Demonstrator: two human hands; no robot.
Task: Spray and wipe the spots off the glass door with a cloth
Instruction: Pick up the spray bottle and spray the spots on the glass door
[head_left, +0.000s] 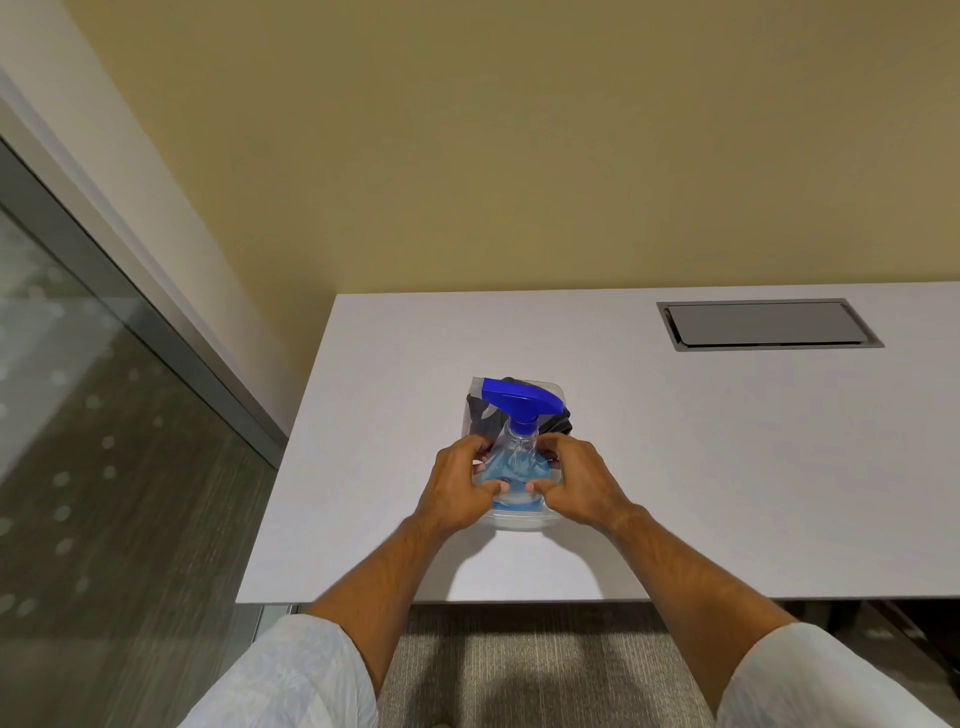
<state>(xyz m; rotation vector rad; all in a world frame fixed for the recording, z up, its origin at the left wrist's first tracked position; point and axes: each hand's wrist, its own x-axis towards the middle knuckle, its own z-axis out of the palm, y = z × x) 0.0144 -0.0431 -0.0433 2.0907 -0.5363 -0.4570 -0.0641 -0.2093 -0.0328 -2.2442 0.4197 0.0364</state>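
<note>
Spray bottle (519, 457) upright in clear plastic tub (511, 519) on white counter (675, 467), near the counter's left front corner. Long axis vertical; blue trigger head (522, 402) on top, nozzle pointing left and away. Dark cloth (553, 423) bunched in the tub directly behind the bottle, partly hidden by it.

Left hand (457, 491) and right hand (579, 486) one on each side of the bottle body, level with the blue liquid. Grip state: fingers of both hands curled round the bottle, thumbs meeting on its near face. Both hands equally near; neither on the trigger or the cloth.

Likely step: lift straight up along the bottle's axis to clear the tub rim. Cloth not yet taken.

Glass door (78, 415) to the left of the counter, pale round spots across the pane. Recessed grey cable hatch (769, 325) at the counter's far right. Yellow wall (519, 156) behind; grey carpet (545, 665) below.
</note>
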